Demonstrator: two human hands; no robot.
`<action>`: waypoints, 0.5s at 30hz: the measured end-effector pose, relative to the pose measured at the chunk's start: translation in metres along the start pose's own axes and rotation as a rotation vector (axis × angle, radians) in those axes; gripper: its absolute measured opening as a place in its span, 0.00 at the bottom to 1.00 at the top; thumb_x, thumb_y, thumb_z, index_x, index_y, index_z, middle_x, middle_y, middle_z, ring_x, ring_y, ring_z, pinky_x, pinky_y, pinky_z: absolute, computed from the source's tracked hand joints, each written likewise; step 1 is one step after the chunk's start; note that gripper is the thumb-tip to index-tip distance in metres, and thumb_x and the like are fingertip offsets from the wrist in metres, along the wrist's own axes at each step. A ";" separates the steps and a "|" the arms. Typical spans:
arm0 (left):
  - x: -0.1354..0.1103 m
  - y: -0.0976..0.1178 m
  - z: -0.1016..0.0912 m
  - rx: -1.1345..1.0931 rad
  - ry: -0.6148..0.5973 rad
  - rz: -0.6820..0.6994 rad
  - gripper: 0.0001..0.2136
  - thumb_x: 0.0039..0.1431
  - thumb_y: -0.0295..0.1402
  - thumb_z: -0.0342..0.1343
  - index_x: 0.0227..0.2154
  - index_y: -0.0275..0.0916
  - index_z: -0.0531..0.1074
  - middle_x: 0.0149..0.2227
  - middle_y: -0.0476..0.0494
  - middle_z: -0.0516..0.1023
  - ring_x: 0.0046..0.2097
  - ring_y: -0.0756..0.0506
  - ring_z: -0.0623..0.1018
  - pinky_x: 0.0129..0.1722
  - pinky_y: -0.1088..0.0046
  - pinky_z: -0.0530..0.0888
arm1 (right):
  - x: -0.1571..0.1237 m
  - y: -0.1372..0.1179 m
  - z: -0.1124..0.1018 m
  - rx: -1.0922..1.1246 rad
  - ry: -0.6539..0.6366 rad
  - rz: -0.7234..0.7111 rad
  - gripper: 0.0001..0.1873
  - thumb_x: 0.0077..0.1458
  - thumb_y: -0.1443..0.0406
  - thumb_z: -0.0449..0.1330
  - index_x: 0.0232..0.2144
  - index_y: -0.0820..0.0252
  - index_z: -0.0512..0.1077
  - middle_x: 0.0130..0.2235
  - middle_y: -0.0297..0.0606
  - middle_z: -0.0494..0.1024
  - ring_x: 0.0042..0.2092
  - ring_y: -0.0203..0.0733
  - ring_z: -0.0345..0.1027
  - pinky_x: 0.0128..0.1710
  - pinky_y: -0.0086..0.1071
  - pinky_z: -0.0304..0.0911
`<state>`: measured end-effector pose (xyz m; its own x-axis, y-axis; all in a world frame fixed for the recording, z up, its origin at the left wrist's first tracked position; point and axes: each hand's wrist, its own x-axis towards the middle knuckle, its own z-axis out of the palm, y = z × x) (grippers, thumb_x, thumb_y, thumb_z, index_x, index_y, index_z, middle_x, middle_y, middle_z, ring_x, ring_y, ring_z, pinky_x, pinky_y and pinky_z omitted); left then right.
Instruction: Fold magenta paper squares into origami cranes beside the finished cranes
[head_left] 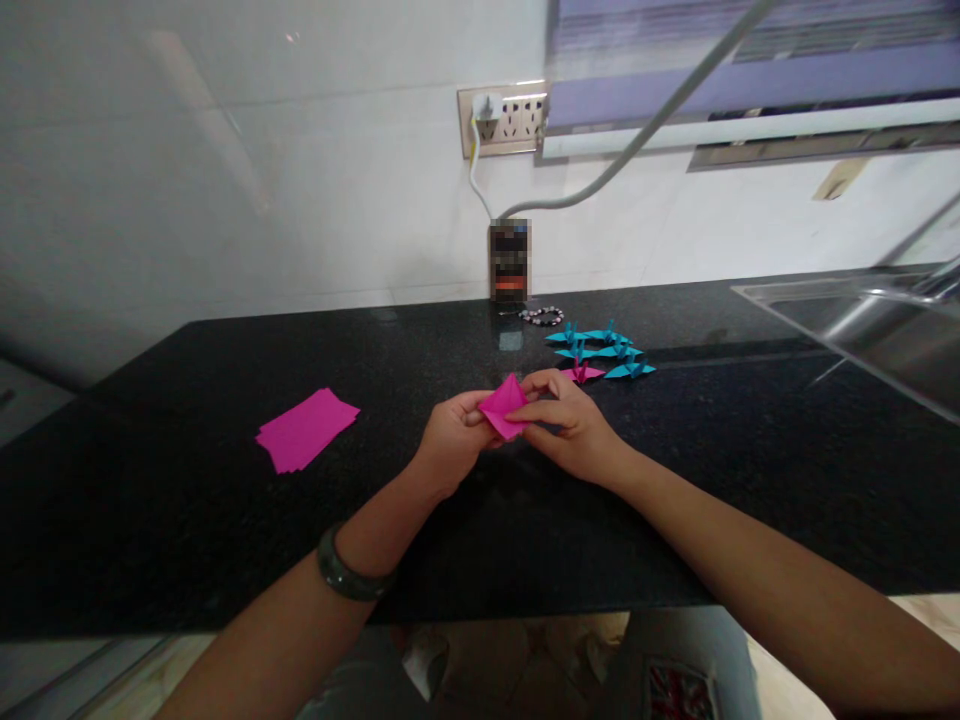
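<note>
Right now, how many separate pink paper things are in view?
3: a stack of flat pink sheets on the left, a folded pink piece held between left hand and right hand, and a small pink crane beside the blue cranes. Hands may hide more.

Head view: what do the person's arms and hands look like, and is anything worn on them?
The left forearm and right forearm are bare, with no sleeves in view. The left hand and right hand wear no gloves, and no rings can be made out. A dark, glossy grey-green bangle circles the left wrist; the right wrist carries nothing.
</note>
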<state>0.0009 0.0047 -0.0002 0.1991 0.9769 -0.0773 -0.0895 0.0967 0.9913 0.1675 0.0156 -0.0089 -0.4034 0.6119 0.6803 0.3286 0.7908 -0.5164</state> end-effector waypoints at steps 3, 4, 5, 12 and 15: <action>-0.001 0.000 0.000 -0.006 -0.021 0.005 0.17 0.42 0.30 0.61 0.38 0.32 0.69 0.27 0.45 0.76 0.26 0.51 0.75 0.26 0.79 0.69 | -0.001 0.001 0.003 0.016 0.032 0.062 0.08 0.49 0.69 0.57 0.32 0.53 0.75 0.39 0.38 0.68 0.41 0.38 0.62 0.40 0.35 0.61; -0.001 0.000 0.000 -0.002 -0.038 0.002 0.16 0.43 0.30 0.61 0.37 0.32 0.70 0.28 0.45 0.77 0.27 0.51 0.75 0.26 0.78 0.69 | -0.001 0.001 0.004 0.038 0.053 0.106 0.07 0.50 0.68 0.58 0.31 0.54 0.75 0.37 0.38 0.68 0.41 0.38 0.63 0.39 0.34 0.61; -0.001 -0.001 0.000 0.007 -0.048 0.001 0.15 0.43 0.31 0.60 0.37 0.32 0.70 0.28 0.45 0.76 0.26 0.51 0.75 0.26 0.79 0.69 | -0.001 0.001 0.004 0.070 0.070 0.157 0.06 0.50 0.67 0.58 0.31 0.54 0.75 0.35 0.37 0.69 0.40 0.38 0.63 0.38 0.34 0.61; -0.002 -0.001 0.000 0.041 -0.048 0.009 0.12 0.45 0.32 0.60 0.34 0.32 0.71 0.26 0.46 0.75 0.26 0.52 0.74 0.26 0.78 0.68 | 0.001 -0.002 0.007 0.359 0.084 0.420 0.06 0.49 0.63 0.58 0.28 0.57 0.75 0.32 0.36 0.71 0.31 0.35 0.63 0.29 0.29 0.62; -0.001 -0.001 0.000 0.033 -0.047 0.030 0.11 0.44 0.32 0.60 0.32 0.33 0.72 0.25 0.48 0.75 0.27 0.52 0.73 0.27 0.79 0.68 | 0.000 -0.003 0.007 0.477 0.063 0.506 0.09 0.49 0.60 0.58 0.28 0.58 0.75 0.31 0.36 0.70 0.30 0.34 0.62 0.25 0.27 0.61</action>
<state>0.0008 0.0032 -0.0012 0.2427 0.9692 -0.0427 -0.0642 0.0600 0.9961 0.1601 0.0136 -0.0108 -0.2450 0.9162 0.3172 0.0461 0.3378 -0.9401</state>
